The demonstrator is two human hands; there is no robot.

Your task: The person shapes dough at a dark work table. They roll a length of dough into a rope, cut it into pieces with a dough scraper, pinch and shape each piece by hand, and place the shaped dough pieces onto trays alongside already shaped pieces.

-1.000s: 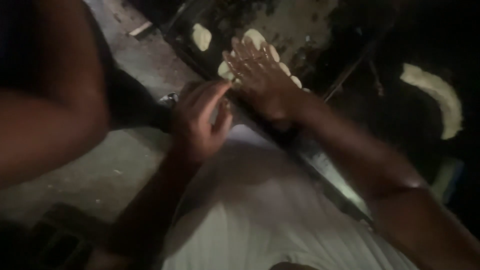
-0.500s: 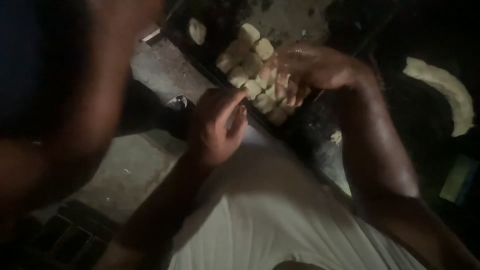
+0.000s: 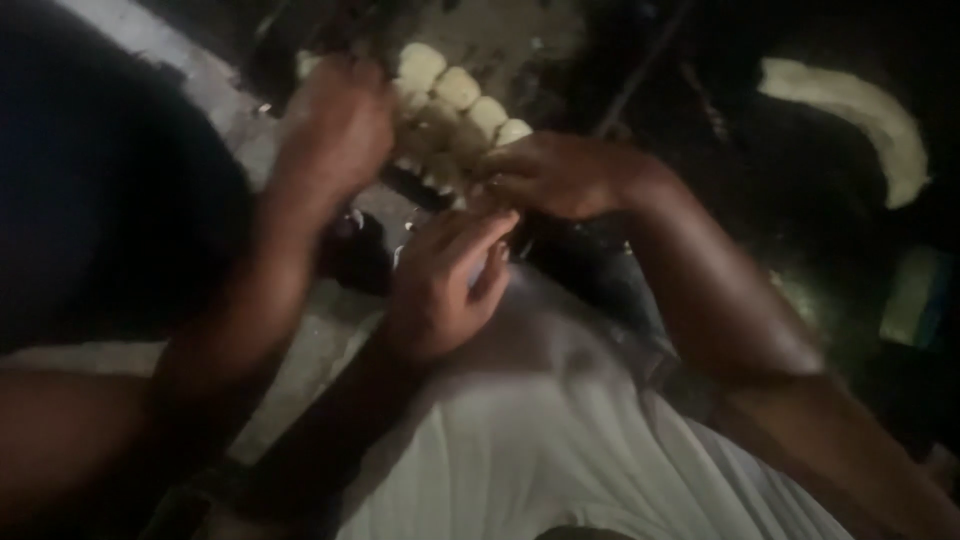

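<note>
A cluster of pale round dough balls (image 3: 455, 95) lies on a dark tray (image 3: 520, 30) at the top centre. My right hand (image 3: 560, 175) rests at the near edge of the cluster, fingers curled against the balls; whether it grips one is hidden. My left hand (image 3: 440, 290) hovers just below it over my white shirt (image 3: 540, 430), fingers loosely spread and holding nothing. Another person's hand (image 3: 335, 130) reaches in from the left and touches the left side of the dough balls.
A long curved strip of pale dough (image 3: 860, 110) lies on a dark surface at the upper right. The other person's dark-sleeved arm (image 3: 110, 200) fills the left side. A grey slab (image 3: 310, 360) shows below it. The scene is very dim.
The view has shifted closer. Another person's hand has come in onto the dough balls. My right hand has drawn back to the cluster's near edge, and my left hand has opened slightly.
</note>
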